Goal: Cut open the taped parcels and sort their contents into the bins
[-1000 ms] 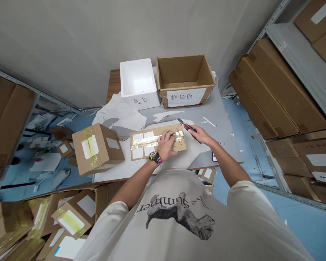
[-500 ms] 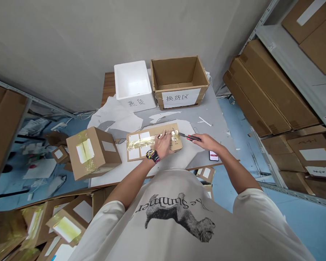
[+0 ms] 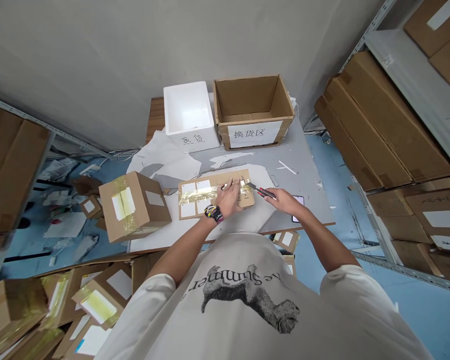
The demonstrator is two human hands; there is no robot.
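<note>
A flat cardboard package [image 3: 197,200] lies on the white sheet covering the table, with several white labels and a band of shiny tape [image 3: 202,194] across it. My left hand [image 3: 228,197] rests palm-down on the package, fingers spread on the tape, with a watch on the wrist. My right hand [image 3: 283,201] grips a red-and-black utility knife [image 3: 265,193]. Its blade tip touches or nearly touches the tape at the package's right end; I cannot tell which. The part of the package under my left hand is hidden.
A taped carton [image 3: 134,206] stands to the left of the package. At the far table edge are a white foam box [image 3: 188,116] and an open labelled carton [image 3: 252,112]. A phone [image 3: 298,208] lies by my right forearm. Cartons fill the shelves [image 3: 382,125] on the right and lie piled [image 3: 18,310] at lower left.
The knife has come down from above the package to its taped right end, with the blade now lower and pointing left. My left hand stays on the package.
</note>
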